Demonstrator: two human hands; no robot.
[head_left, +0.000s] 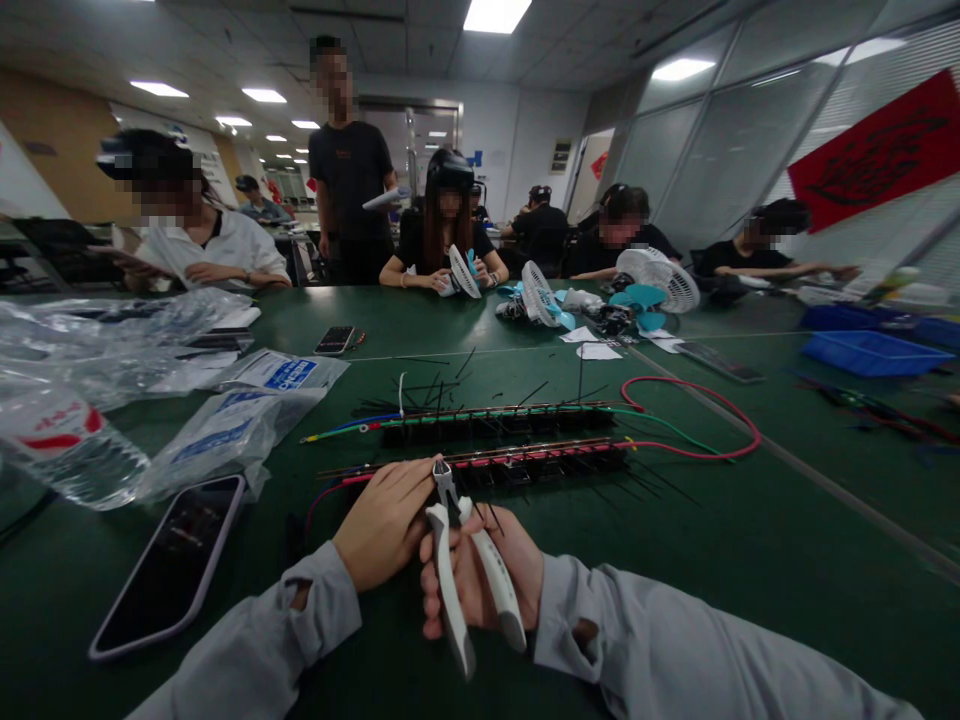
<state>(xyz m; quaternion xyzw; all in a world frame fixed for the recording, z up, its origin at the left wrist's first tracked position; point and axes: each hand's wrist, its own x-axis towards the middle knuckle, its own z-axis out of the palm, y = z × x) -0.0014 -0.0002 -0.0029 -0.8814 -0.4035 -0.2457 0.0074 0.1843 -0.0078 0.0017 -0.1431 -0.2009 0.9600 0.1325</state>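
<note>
My right hand is wrapped round white-and-grey cutting pliers, whose handles are spread and whose jaws point away from me. Their tip is at the near black strip, which carries red wires and has thin black ties sticking out. My left hand lies against the left part of this strip, beside the plier jaws; its fingers are bent together over the strip's edge, and what they press on is hidden. Behind it runs a second black strip with green and blue wires.
A phone and a water bottle are on the left, near plastic bags. Fan parts lie at the far side, before several seated people. A red cable loops rightward; a blue tray is beyond.
</note>
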